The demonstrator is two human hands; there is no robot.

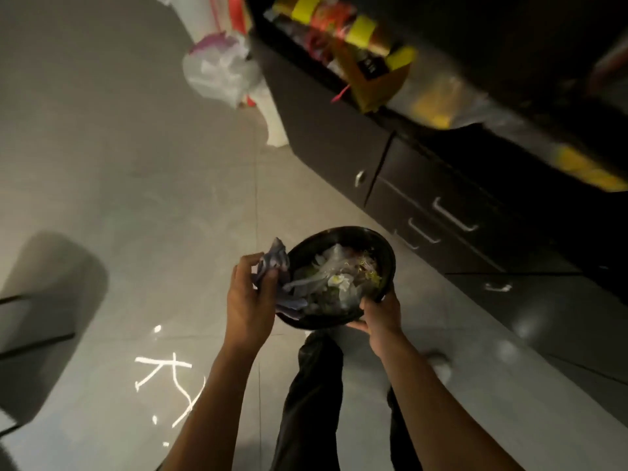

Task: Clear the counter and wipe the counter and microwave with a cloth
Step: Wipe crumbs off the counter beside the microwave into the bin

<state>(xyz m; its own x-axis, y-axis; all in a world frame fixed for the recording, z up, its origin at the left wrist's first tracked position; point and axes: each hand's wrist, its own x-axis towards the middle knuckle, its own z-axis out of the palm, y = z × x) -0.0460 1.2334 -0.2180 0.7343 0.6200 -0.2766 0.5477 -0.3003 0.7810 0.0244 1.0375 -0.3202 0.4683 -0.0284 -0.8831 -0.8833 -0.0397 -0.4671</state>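
A black bowl (380, 246) holding crumpled wrappers and scraps hangs in front of me above the tiled floor. My right hand (382, 317) grips its near right rim, fingers curled under it. My left hand (249, 297) holds a crumpled purple-grey cloth (277, 263) against the bowl's left rim. The dark counter (509, 107) runs along the upper right, blurred, with yellow and orange packets (373, 62) and a clear bag on it. No microwave shows in this view.
Dark cabinet drawers with metal handles (455, 215) stand to the right of the bowl. White plastic bags (221, 73) and a white bin sit on the floor at the counter's far end. A dark chair (44, 300) stands at the left. My legs are below the bowl.
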